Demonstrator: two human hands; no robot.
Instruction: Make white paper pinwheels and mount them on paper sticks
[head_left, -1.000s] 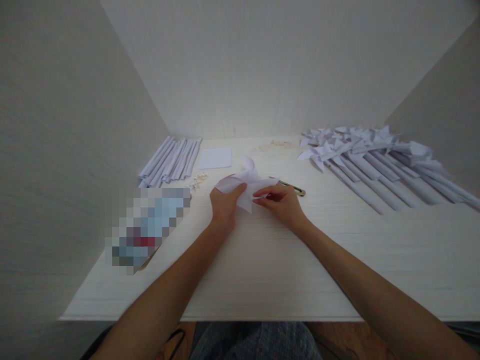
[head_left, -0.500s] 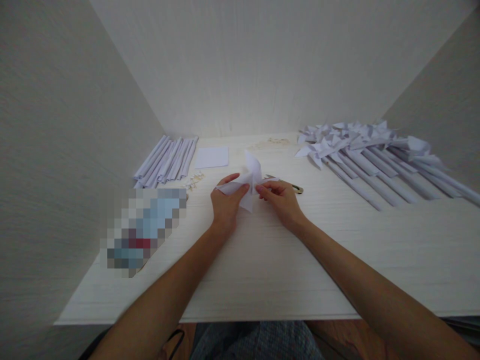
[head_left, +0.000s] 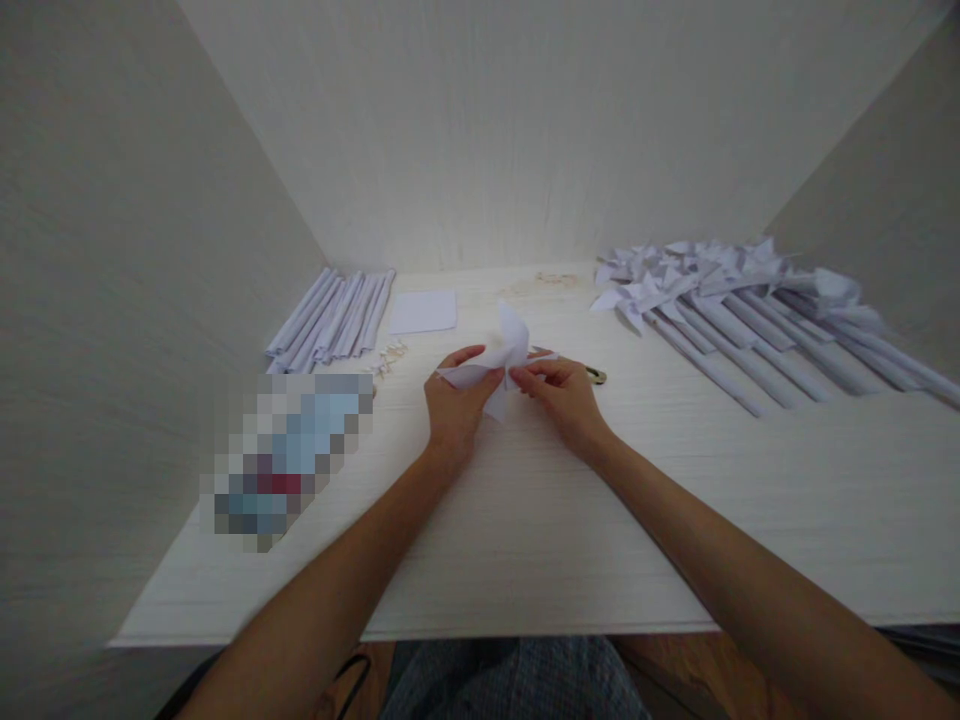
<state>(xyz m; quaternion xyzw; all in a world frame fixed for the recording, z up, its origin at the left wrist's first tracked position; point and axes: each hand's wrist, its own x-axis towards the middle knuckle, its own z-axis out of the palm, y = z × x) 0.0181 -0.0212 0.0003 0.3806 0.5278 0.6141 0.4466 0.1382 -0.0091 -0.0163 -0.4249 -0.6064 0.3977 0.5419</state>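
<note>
A white paper pinwheel (head_left: pixel 513 335) is held above the middle of the table, one blade pointing up and away. My left hand (head_left: pixel 459 400) is closed on its left side, the thumb pressed near the centre. With thumb and fingers pinched together, my right hand (head_left: pixel 559 395) grips the pinwheel at the right of its centre. Whether a small pin sits in that pinch cannot be made out. Partly hidden behind my right hand lies a utility knife or scissors-like tool (head_left: pixel 596 376), of which the rounded end shows.
Rolled paper sticks (head_left: pixel 334 315) lie at the back left, beside a stack of square white paper (head_left: pixel 424 312). Small pale bits (head_left: pixel 391 356) are scattered nearby. A blurred-out object (head_left: pixel 300 450) lies at the left. Several pinwheels on paper sticks (head_left: pixel 720 300) are piled at the right.
The pinwheel has turned slightly, its upper blade shifting a little to the right. Both hands keep hold of it and have barely moved.
</note>
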